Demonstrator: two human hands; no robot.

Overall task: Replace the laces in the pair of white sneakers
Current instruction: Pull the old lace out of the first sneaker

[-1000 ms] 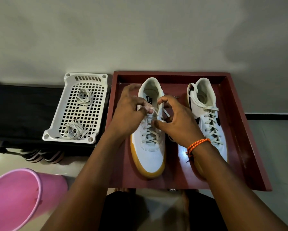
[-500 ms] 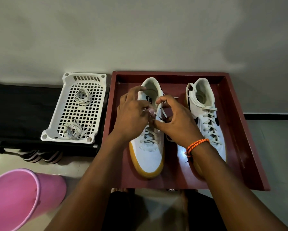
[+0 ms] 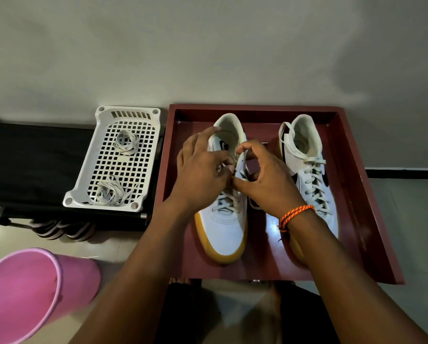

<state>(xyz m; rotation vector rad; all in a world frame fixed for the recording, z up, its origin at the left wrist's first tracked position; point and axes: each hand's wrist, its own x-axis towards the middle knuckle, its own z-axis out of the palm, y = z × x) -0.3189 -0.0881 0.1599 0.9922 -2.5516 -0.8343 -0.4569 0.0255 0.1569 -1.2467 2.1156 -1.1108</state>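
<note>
1. Nearest the camera, a pink bucket [image 3: 27,294] sits at the lower left on the pale floor, and both forearms reach forward from the bottom edge.
2. A dark red tray [image 3: 371,219] holds the pair of white sneakers side by side, toes toward the person.
3. The right wrist wears an orange bracelet [image 3: 296,214], which lies over the toe end of the right sneaker [image 3: 314,184]; that shoe is laced up.
4. Over the left sneaker [image 3: 222,232], the left hand [image 3: 203,175] pinches a lace [image 3: 240,167] at the upper eyelets, fingers curled on it.
5. The right hand [image 3: 265,182] meets it, thumb and forefinger curled round the same lace.
6. Farther left, a white perforated basket [image 3: 84,192] rests on a black surface and holds two loose lace bundles [image 3: 111,192].
7. Behind everything stands a plain grey wall [image 3: 208,45].
</note>
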